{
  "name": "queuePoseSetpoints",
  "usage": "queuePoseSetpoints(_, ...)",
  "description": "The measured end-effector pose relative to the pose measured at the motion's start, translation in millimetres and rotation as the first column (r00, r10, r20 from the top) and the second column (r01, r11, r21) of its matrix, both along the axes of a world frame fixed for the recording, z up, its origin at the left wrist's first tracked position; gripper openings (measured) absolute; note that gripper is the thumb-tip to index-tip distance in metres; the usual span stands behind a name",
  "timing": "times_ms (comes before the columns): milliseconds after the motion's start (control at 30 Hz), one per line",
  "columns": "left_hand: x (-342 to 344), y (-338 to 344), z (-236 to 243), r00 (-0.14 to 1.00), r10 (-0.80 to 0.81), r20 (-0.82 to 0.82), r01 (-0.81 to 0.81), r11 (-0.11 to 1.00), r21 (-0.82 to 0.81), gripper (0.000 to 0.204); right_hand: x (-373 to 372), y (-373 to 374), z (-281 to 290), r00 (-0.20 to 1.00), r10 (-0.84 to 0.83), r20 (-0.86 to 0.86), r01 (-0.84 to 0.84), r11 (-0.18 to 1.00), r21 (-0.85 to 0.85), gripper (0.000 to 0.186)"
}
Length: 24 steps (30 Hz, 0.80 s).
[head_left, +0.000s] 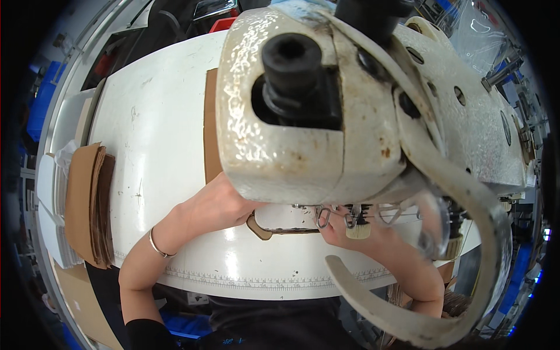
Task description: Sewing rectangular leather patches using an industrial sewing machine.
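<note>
A large white sewing machine head [291, 163], stained and scuffed, fills the upper middle and right. Below it, a brown flat piece [259, 232] lies around the machine's small white plate [280, 217]. My left hand [224, 204] rests at the brown piece's left side, its fingertips hidden by the machine head. My right hand [356, 236] is at the plate's right, partly behind wire thread guides and a knurled knob [358, 229], with fingers curled on something I cannot make out. Beneath the head's left side, a brown board [211, 116] shows on the white table [151, 122].
Stacked brown pieces [87, 204] and white sheets [51, 201] lie at the table's left edge. A curved pale arm [484, 245] hangs from the machine over my right forearm. A ruler strip runs along the near edge. Blue bins [45, 99] stand beyond the table at left.
</note>
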State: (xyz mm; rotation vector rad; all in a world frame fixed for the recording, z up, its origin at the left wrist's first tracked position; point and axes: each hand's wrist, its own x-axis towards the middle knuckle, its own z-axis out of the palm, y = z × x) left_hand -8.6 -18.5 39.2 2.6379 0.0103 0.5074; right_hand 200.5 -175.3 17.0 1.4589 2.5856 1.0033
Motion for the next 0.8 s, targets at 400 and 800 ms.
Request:
queuePoseSetpoints(400,8,-5,5,0.996,0.079,-0.043,-0.069,0.979,0.194,0.024,1,3,2,0.977,-0.016,-0.214,0.007,0.999,-0.041,0.013)
queuePoseSetpoints(800,1,-43,3,0.977,0.155,-0.149,-0.150,0.988,0.042,0.035,1,5,6,0.935,0.076,-0.346,-0.120,0.987,-0.105,0.029)
